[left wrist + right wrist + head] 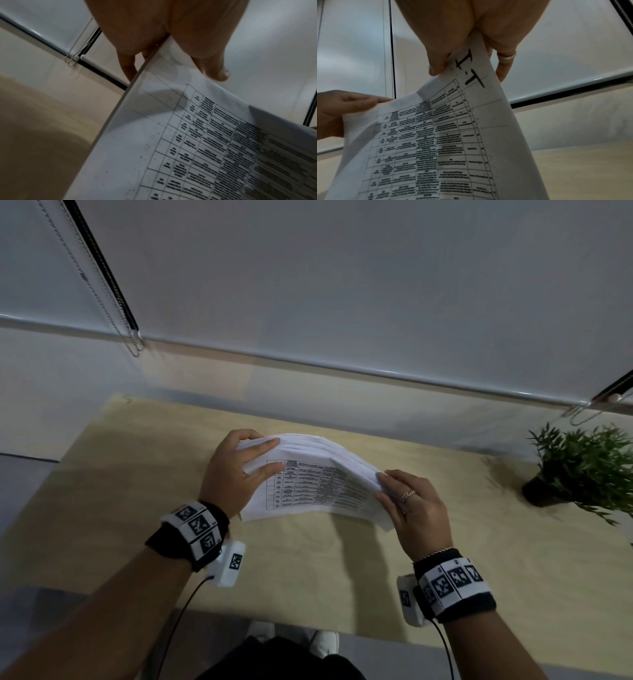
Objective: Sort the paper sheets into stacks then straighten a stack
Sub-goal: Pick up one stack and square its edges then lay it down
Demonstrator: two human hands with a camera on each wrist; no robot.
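A stack of white paper sheets (308,477), its front sheet printed with a table, stands on edge above the pale wooden table (308,570) and bows upward in the middle. My left hand (236,470) grips its left end, thumb on the printed face and fingers behind. My right hand (407,501), a ring on one finger, pinches the right end. In the left wrist view the thumb and fingers clamp the sheets (188,142). In the right wrist view the sheet (447,142) shows a handwritten mark near the pinch, and my left hand (342,108) appears at the far end.
A small potted plant (582,470) stands at the table's right side. Roller blinds with bead chains (113,302) cover the window behind the table. Bare tabletop lies to the left and in front of the sheets.
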